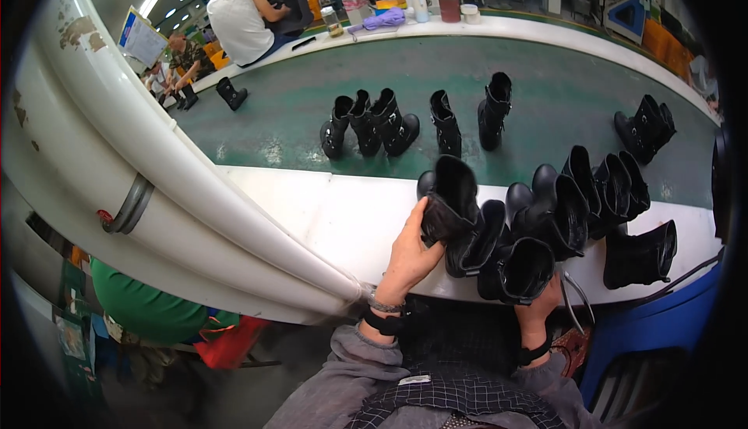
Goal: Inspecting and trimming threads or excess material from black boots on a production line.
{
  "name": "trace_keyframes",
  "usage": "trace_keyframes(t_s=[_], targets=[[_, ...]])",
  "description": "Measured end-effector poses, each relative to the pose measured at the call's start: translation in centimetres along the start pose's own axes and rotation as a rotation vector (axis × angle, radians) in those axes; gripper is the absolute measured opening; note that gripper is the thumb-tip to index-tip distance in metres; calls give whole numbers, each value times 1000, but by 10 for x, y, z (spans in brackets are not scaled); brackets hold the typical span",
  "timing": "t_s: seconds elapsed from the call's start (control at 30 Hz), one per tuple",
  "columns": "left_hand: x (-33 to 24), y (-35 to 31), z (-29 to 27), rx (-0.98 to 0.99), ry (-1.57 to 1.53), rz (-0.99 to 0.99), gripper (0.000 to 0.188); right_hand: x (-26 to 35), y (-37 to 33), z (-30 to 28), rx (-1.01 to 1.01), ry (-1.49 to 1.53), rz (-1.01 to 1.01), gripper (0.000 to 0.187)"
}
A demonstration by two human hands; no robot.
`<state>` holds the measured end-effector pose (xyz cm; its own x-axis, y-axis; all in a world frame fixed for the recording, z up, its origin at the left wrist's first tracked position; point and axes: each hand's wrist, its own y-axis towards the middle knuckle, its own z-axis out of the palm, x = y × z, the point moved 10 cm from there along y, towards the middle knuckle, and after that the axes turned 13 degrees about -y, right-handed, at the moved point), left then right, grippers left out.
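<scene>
My left hand [413, 250] is closed on the shaft of a black ankle boot [453, 199], thumb and fingers at its near left side. The boot's open top faces up toward me. Beside it stand a second black boot [479, 238] and, closer to me, a third boot [520, 269] with its opening toward me. My right hand [540, 304] is low behind that third boot, which hides part of the fingers. A curved metal tool with two handles [578, 302], like pliers, sticks out on the right of this hand and appears to be held in it.
More black boots crowd the white ledge [296, 207] on the right. Several boots stand on the green conveyor belt [288, 121] beyond it. A thick white pipe [148, 141] borders the left, a blue bin [647, 320] the right. People sit across the belt.
</scene>
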<state>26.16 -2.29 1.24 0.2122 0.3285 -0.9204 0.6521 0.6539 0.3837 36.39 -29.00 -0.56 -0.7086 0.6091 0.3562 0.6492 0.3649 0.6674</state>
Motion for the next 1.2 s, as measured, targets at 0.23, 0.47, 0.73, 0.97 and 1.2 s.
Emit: trace_keyframes(t_s=[0.23,0.47,0.73,0.97,1.2], targets=[[32,57,-17,111,-374,-507,32,-7,0,3,24,-17,22,36],[89,163,-108,-349,132,-396,56,-10,1,8,108,4,-4,38],[192,230,-158,-524,170,-300,62,-21,-2,7,93,14,67,46],[206,229,-158,-474,-177,-174,58,-19,-14,-2,75,52,84,43],[232,208,-137,-627,-1132,-375,55,-20,-11,2,65,39,77,40]])
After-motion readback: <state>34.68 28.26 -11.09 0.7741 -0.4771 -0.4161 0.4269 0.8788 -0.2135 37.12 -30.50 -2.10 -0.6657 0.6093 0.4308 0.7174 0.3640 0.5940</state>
